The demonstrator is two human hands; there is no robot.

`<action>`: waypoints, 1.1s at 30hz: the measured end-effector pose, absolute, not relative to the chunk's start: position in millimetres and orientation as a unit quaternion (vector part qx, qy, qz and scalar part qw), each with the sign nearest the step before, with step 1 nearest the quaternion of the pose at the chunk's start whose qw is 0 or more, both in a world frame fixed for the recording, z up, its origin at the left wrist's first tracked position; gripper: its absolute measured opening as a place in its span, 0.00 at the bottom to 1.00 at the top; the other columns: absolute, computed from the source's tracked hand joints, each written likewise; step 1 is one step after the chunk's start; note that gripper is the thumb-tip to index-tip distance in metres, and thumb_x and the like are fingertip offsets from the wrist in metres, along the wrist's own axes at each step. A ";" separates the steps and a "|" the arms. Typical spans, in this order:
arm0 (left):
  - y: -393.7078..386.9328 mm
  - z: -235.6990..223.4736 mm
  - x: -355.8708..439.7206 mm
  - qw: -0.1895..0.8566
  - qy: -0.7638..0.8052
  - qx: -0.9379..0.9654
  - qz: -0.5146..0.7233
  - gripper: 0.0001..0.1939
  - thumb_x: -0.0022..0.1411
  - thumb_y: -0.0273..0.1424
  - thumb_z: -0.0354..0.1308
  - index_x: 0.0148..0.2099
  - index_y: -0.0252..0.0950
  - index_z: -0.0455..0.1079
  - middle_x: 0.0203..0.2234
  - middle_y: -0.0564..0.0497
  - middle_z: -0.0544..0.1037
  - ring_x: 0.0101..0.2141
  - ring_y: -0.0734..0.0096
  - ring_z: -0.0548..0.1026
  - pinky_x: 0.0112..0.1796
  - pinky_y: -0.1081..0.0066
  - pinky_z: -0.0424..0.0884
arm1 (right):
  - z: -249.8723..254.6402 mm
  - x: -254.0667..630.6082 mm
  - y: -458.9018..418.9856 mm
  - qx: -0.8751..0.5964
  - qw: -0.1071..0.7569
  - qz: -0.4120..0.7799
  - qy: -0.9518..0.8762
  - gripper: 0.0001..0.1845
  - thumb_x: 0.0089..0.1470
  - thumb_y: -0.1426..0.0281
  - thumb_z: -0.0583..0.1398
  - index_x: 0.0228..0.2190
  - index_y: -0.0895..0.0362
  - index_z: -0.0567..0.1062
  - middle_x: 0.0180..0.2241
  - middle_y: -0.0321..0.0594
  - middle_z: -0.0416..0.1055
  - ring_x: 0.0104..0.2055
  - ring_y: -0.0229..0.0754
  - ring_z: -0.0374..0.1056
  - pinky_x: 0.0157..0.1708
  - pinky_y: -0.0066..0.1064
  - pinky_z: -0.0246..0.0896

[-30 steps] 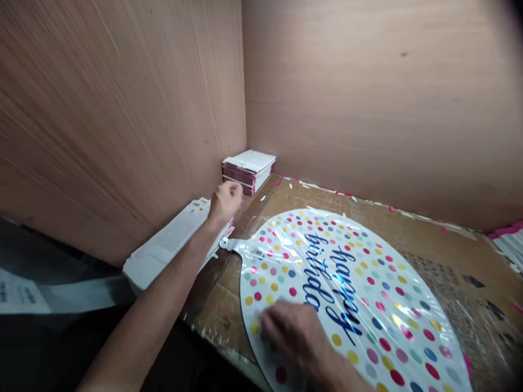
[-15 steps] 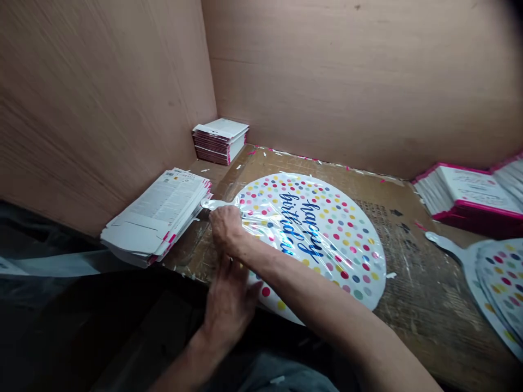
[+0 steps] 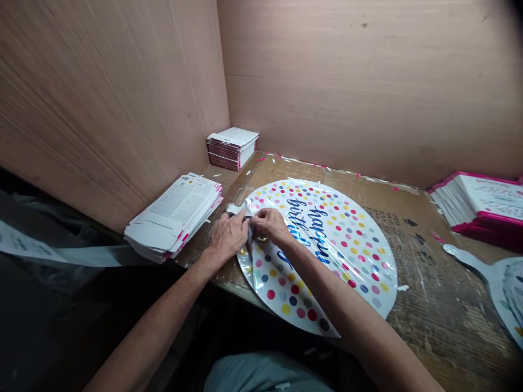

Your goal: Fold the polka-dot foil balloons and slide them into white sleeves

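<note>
A round foil balloon (image 3: 327,250) with coloured polka dots and blue "happy birthday" lettering lies on the bench under a glossy clear film. Its near left part is creased and folded over, showing more dots. My left hand (image 3: 229,237) and my right hand (image 3: 267,226) meet at the balloon's white neck (image 3: 235,209). Both pinch the foil there, with fingers close together. The neck is mostly hidden by my fingers.
A flat stack of white, pink-edged printed cards (image 3: 174,218) lies left of the balloon, and a smaller stack (image 3: 232,148) sits in the corner. More pink-edged cards (image 3: 478,201) and another balloon (image 3: 506,294) lie right. Wooden panels form the back walls.
My hands have come together at the balloon's neck. My left hand has risen from below the bench edge. The near part of the balloon is now folded over.
</note>
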State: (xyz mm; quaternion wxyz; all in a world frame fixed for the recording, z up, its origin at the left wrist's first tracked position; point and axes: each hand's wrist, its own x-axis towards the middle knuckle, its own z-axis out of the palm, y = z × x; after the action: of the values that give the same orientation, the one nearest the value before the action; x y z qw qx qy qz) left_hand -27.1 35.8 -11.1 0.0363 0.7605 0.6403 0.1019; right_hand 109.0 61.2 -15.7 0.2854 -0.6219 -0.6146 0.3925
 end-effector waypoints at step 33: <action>-91.8 9.1 74.9 0.584 0.518 0.622 0.058 0.23 0.58 0.45 0.57 0.19 0.37 0.57 0.14 0.58 0.58 0.17 0.78 0.55 0.21 0.74 0.45 | -35.0 320.8 1.5 -0.569 0.169 0.077 -0.801 0.22 0.65 0.60 0.53 0.52 0.59 0.73 0.58 0.52 0.68 0.61 0.52 0.62 0.59 0.46 0.58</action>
State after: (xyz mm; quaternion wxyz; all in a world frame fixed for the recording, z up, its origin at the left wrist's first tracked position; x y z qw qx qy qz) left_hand 74.9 -91.8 9.1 0.5840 0.6220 0.5183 0.0576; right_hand 320.8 1.5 -35.0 0.1688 -0.5685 -0.8015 0.0766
